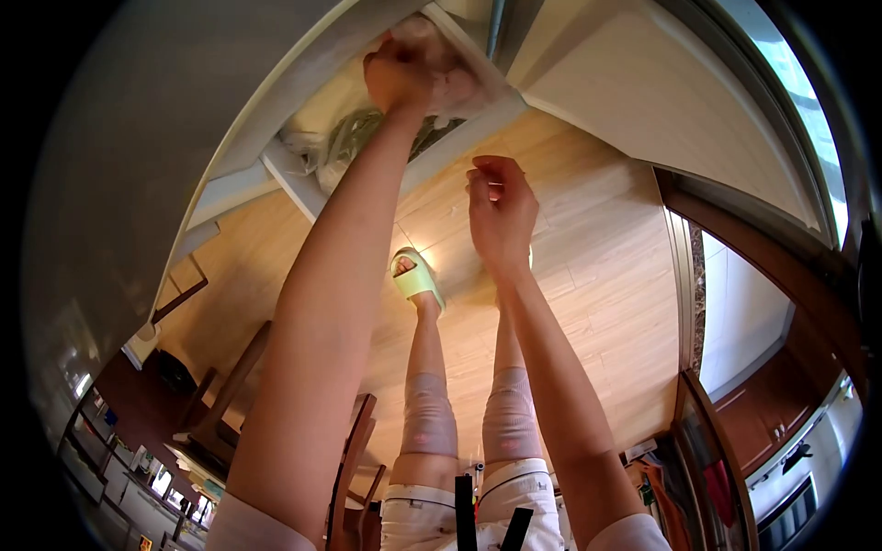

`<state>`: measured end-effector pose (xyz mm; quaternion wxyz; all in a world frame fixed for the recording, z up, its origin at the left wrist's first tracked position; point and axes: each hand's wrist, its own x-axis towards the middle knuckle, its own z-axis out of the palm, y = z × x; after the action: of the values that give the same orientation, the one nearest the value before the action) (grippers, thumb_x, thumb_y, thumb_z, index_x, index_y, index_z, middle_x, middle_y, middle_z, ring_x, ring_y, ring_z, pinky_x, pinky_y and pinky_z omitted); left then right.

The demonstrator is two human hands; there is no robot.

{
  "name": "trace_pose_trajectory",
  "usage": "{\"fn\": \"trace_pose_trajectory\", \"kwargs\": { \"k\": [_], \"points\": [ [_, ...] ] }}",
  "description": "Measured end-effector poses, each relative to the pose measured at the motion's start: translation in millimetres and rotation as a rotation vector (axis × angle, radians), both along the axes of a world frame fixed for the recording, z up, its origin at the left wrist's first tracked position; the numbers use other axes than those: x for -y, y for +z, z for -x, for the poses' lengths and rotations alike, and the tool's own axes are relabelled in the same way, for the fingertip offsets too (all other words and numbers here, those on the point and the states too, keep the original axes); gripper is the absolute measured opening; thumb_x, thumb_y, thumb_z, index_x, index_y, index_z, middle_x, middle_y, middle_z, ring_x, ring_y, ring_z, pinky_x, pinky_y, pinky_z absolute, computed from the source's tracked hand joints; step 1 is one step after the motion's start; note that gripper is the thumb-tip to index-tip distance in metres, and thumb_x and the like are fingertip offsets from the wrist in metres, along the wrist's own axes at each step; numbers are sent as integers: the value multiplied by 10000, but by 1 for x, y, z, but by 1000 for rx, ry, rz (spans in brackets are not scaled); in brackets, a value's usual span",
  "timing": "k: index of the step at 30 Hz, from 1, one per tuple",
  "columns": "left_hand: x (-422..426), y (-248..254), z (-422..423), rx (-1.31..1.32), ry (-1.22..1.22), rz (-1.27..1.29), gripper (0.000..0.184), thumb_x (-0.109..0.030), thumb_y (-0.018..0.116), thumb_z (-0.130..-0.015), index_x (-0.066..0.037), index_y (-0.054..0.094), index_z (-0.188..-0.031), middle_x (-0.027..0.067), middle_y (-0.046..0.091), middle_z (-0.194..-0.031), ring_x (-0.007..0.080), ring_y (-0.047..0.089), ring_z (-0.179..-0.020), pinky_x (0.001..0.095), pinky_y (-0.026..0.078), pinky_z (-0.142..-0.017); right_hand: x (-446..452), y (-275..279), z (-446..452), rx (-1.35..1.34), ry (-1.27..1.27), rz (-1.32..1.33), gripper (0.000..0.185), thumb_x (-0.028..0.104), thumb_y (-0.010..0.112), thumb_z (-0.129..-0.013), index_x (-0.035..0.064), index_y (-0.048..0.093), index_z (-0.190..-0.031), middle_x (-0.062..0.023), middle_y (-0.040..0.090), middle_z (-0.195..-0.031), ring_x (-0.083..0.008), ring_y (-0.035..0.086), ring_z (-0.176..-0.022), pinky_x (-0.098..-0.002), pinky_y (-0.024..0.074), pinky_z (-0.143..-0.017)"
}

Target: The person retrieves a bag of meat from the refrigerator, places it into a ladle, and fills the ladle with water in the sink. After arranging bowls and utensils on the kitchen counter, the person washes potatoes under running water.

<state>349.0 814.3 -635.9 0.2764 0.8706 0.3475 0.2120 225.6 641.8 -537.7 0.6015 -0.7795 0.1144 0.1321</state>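
My left hand (398,77) reaches into a pulled-out white drawer (296,184), its fingers curled down onto a clear plastic bag (455,84) with pinkish contents. Motion blurs this spot, and the fingertips are partly hidden. Nearer in the drawer lies another clear, crumpled plastic bag (354,138) with something dark in it that I cannot identify. Outside the drawer, above the floor, hangs my right hand (503,209). Its fingers are bent in toward the thumb, and no object shows in them.
An open white door panel (680,87) stands to the right of the drawer. A large grey panel (119,174) rises on the left. Below are the wooden floor (588,275) and my foot in a light green slipper (418,280). Wooden chairs (243,376) stand at lower left.
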Motion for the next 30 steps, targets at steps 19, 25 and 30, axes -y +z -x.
{"fn": "trace_pose_trajectory", "kwargs": {
  "k": [19, 25, 30],
  "points": [
    [35, 116, 140, 842, 155, 1313, 79, -68, 543, -931, -95, 487, -980, 106, 646, -1062, 209, 615, -1020, 398, 495, -941, 0, 31, -17, -618, -119, -1063, 506, 254, 619, -960, 52, 434, -1386, -163, 591, -1216, -252, 633, -1045, -355, 527, -889],
    [34, 125, 202, 608, -264, 1324, 110, -71, 506, -820, -76, 482, -927, 125, 610, -1039, 254, 574, -1017, 391, 463, -952, 3, 19, -14, -703, -127, -1306, 612, 45, 692, -859, 5, 391, -1390, -130, 593, -1217, -222, 617, -1103, -354, 515, -934],
    [51, 145, 197, 541, 72, 1261, 200, -57, 562, -844, -10, 575, -1038, 124, 621, -1072, 214, 587, -1029, 358, 455, -941, 17, 17, -6, -619, 0, -1114, 569, -14, 712, -824, -5, 449, -1328, -120, 634, -1162, -205, 631, -1081, -350, 513, -935]
  ]
}}
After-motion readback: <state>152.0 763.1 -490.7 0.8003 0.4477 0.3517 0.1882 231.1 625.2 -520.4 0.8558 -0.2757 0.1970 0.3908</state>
